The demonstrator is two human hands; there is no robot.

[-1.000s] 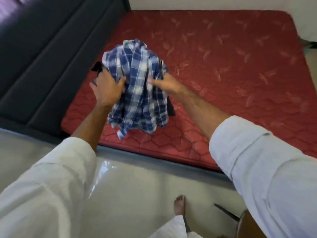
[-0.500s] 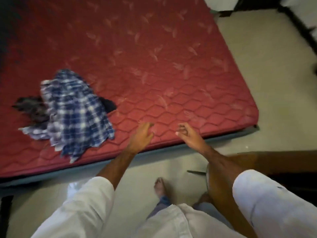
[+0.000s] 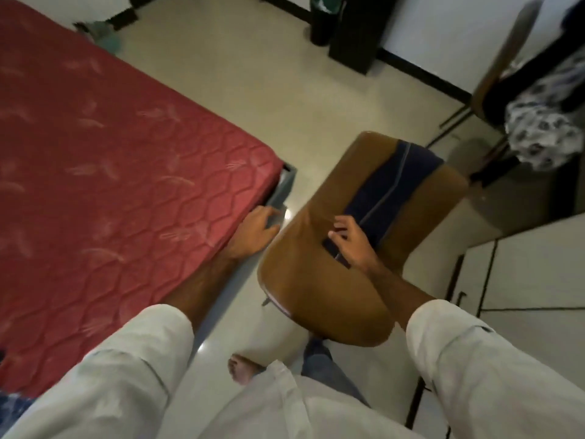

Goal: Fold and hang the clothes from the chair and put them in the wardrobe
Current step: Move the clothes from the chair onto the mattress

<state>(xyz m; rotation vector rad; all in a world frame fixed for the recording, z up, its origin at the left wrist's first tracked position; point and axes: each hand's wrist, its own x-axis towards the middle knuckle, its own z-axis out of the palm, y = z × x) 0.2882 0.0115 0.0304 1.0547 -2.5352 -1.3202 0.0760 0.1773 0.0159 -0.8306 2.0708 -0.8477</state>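
**Right hand on the trousers, chair beside the bed**

Seen from above: a brown chair (image 3: pixel 319 289) standing on the pale floor (image 3: pixel 253 99), just right of the corner of the red mattress (image 3: pixel 104 172). Draped over the chair's top and running down onto its seat, a pair of dark blue trousers (image 3: pixel 389 188) with a lighter seam along the middle. Resting at the near end of the trousers, the right hand (image 3: pixel 349 240), fingers bent and spread over the dark cloth and over a small black strip lying against the chair; touching for certain, but too blurred to say whether the cloth is actually pinched or only pressed. Left of the chair, the left hand (image 3: pixel 258 229), hanging low between the chair's edge and the mattress corner, fingers loosely curved, holding nothing, close to the grey bed frame (image 3: pixel 285 185) under the mattress. Both forearms bare below rolled white sleeves (image 3: pixel 120 375). Below the chair in view, a bare foot (image 3: pixel 242 369) on the floor. Far beyond the chair to the right, a second chair (image 3: pixel 500 58) heaped with more clothes (image 3: pixel 538 128), dark cloth and a white patterned piece hanging off its side. Back beyond the chair, by the wall, a dark bin (image 3: pixel 321 20). At the bottom left edge, past the mattress, a sliver of blue checked cloth (image 3: pixel 14 407).
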